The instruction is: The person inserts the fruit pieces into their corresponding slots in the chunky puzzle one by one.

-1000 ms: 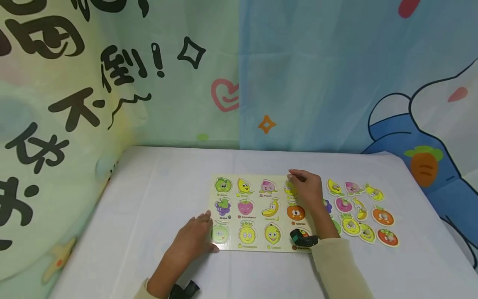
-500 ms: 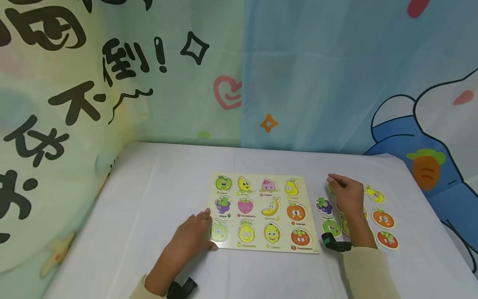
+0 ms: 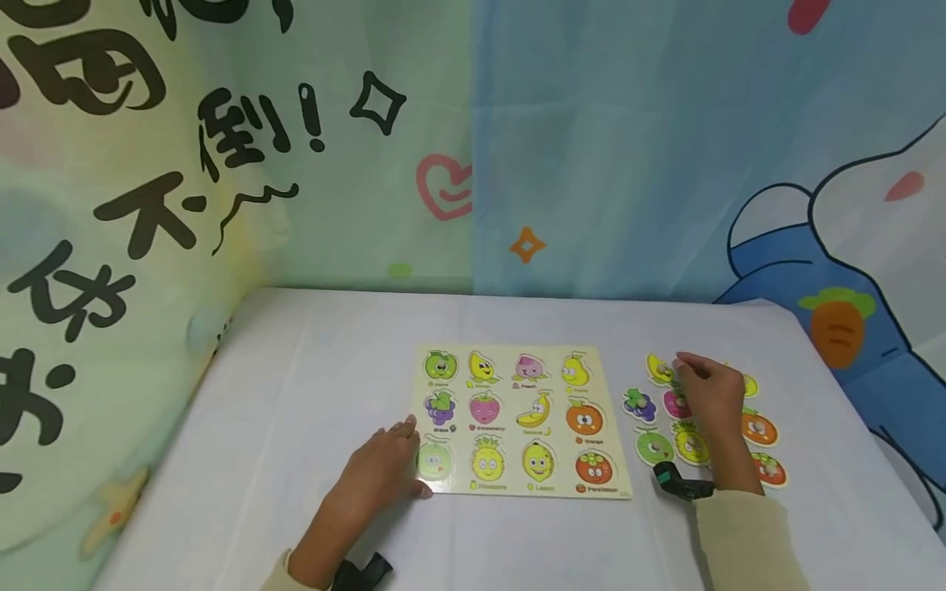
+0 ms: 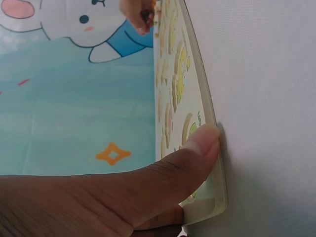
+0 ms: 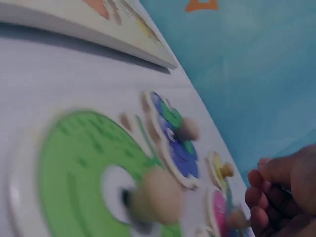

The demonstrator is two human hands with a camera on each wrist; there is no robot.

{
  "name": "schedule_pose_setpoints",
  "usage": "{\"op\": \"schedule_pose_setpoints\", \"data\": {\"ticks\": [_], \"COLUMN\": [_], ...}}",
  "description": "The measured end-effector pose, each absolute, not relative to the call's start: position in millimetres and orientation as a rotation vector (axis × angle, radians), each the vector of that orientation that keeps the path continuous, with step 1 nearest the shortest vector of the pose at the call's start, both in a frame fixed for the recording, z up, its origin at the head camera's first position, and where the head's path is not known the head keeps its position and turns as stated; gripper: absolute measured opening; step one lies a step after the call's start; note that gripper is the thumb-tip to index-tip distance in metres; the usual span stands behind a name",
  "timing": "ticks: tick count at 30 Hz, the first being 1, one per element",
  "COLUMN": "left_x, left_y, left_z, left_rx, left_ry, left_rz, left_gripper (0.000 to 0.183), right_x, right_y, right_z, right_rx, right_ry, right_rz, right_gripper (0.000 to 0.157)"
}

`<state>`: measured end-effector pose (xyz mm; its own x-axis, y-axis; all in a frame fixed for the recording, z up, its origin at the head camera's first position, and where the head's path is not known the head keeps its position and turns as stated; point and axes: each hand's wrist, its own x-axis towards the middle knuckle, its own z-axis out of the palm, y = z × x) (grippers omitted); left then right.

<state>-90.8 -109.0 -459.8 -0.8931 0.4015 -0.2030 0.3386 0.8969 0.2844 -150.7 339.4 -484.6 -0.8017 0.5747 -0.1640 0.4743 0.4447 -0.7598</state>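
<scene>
A fruit puzzle board (image 3: 463, 427) with labelled fruit pictures lies flat; the left wrist view shows its recesses. My left hand (image 3: 382, 464) rests at its near-left corner, the thumb (image 4: 197, 148) lying along the near edge. My right hand (image 3: 713, 398) is over loose knobbed fruit pieces right of the board, fingers bent and thumb close to them. Whether it pinches a knob is hidden. Around it lie an avocado piece (image 3: 660, 369), a pink fruit piece (image 3: 675, 403), a grape piece (image 5: 173, 143), a round green piece (image 5: 84, 173) and a pineapple piece (image 3: 690, 443).
An orange piece (image 3: 759, 428) and a persimmon piece (image 3: 770, 469) lie right of the right wrist. A white cloth (image 3: 296, 386) covers the table. Printed curtains (image 3: 628, 164) hang behind and to the left. Dark wrist cameras sit on both wrists.
My right hand has moved right, from above the board's upper right corner, past the avocado piece, to further among the loose pieces. The left hand and the board look unmoved.
</scene>
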Motion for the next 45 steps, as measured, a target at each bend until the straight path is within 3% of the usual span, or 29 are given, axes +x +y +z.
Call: {"op": "schedule_pose_setpoints", "data": {"ticks": [19, 45], "left_x": [-90, -90], "left_y": [-108, -109], "left_z": [-460, -461], "left_rx": [0.534, 0.541], "left_ry": [2.825, 2.823], "left_rz": [0.380, 0.387], "left_gripper": [0.078, 0.079], "right_x": [-162, -165], "right_y": [329, 321], "right_z": [-500, -495], "right_rx": [-0.779, -0.910], "right_ry": [-2.776, -2.621], "right_rz": [1.084, 1.145], "right_gripper": [0.035, 0.041]}}
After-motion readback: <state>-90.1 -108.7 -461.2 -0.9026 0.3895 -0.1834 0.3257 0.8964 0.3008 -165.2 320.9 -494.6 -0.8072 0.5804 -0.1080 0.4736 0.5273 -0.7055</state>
